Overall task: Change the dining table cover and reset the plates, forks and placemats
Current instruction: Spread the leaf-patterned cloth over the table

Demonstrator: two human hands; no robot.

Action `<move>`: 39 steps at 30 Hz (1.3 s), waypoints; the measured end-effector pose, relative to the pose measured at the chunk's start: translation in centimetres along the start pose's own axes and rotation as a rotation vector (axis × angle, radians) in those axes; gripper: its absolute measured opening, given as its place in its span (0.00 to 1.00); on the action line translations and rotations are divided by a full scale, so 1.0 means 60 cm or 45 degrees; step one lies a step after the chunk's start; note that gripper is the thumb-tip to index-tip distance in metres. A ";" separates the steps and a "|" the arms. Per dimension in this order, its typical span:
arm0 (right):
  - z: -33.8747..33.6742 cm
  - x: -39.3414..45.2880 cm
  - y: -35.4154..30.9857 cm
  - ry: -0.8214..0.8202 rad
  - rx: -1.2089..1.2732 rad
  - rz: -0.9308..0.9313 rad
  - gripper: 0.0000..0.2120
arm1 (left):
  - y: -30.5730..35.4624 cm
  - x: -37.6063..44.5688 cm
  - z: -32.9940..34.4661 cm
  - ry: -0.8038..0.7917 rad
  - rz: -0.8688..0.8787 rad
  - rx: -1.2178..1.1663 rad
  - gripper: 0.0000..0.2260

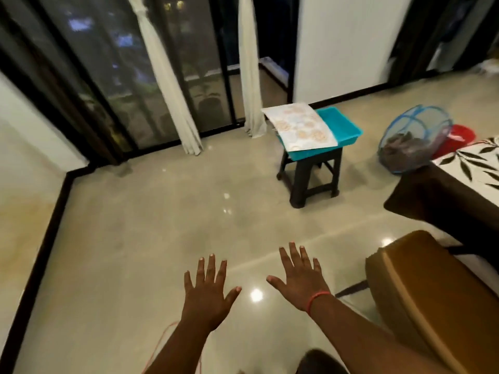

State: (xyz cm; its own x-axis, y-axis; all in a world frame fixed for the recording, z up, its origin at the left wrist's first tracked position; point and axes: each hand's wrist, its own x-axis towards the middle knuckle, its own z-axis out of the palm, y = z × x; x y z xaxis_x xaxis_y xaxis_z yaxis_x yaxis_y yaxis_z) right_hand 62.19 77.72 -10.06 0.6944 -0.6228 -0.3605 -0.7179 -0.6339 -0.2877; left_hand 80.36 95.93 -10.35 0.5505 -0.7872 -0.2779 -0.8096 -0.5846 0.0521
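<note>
My left hand (208, 292) and my right hand (299, 276) are stretched out over the shiny floor, fingers spread, holding nothing. The right wrist wears a red band. A pale placemat (299, 126) with orange floral print lies across a teal tray (343, 125) on a dark stool (310, 174), well ahead of my hands. The dining table (442, 198) shows at the right edge, with a dark cover and a white leaf-patterned cloth (478, 160) on top. Plates and forks are not visible.
A brown padded chair (432, 300) stands close on my right by the table. A blue mesh basket (413, 139) with dark cloth and a red item (459, 139) sit on the floor beyond. Glass doors with white curtains (172, 85) line the far side.
</note>
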 end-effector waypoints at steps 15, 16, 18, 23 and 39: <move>-0.207 0.387 0.322 0.082 0.188 0.571 0.48 | 0.316 0.647 -0.180 -0.157 0.584 0.232 0.35; -0.227 0.403 0.344 0.089 0.187 0.590 0.48 | 0.337 0.676 -0.187 -0.161 0.617 0.249 0.35; -0.266 0.429 0.388 0.120 0.231 0.661 0.46 | 0.383 0.732 -0.204 -0.175 0.700 0.273 0.35; -0.351 0.489 0.509 0.237 0.324 0.900 0.47 | 0.543 0.906 -0.242 -0.114 0.972 0.336 0.35; -0.422 0.360 0.861 0.359 0.642 1.743 0.53 | 1.180 1.057 -0.241 -0.272 1.814 0.563 0.43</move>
State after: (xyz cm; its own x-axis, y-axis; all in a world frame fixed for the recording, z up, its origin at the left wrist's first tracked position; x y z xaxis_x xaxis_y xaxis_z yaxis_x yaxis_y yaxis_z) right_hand 41.37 19.93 -10.26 -0.5738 -0.6934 -0.4359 -0.7060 0.6885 -0.1660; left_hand 60.91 1.79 -10.44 -0.7347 -0.5633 -0.3780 -0.6415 0.7582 0.1171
